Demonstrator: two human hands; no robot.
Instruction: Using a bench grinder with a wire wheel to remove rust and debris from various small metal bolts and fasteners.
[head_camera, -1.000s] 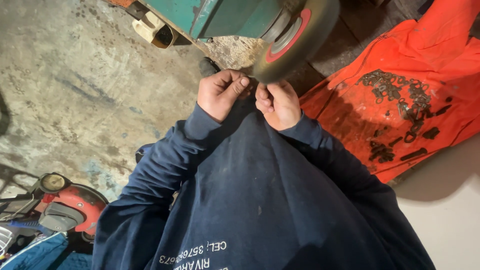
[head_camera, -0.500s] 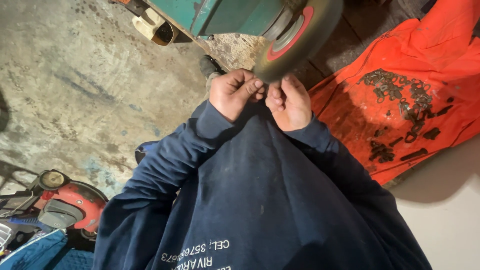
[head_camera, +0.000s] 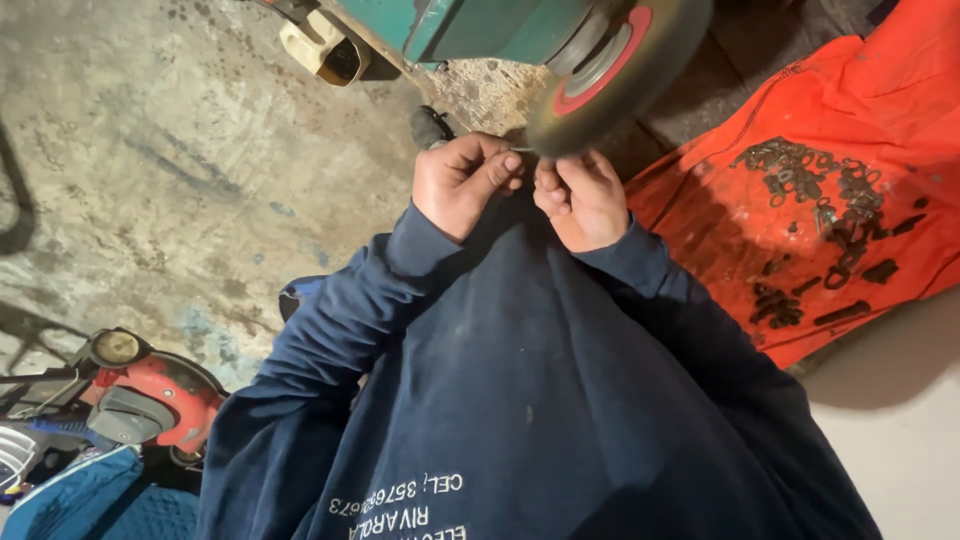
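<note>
Nearest the camera we see our dark navy long-sleeved sweatshirt (head_camera: 520, 400), both sleeves running up to the hands. At lower left, on the stained grey concrete floor (head_camera: 150, 170), stands a red and grey small engine machine with a round cap (head_camera: 130, 385), and just beside it lies a blue quilted cloth (head_camera: 90, 500). Our left hand (head_camera: 462, 183) and right hand (head_camera: 582, 197) meet just below the blurred grey wire wheel with a red hub (head_camera: 615, 70); each grip is pressed together, fingertips pinching a small thin metal piece (head_camera: 527, 152) held against the wheel's lower edge, its exact form too small to tell. The wheel is mounted on a teal-green bench grinder body (head_camera: 480, 25). To the right an orange cloth (head_camera: 770, 200) is spread on the floor, carrying a scatter of dark rusty metal washers and small parts (head_camera: 810, 190). Farthest away, at upper left, sits a cream-coloured plastic container (head_camera: 320, 48).
</note>
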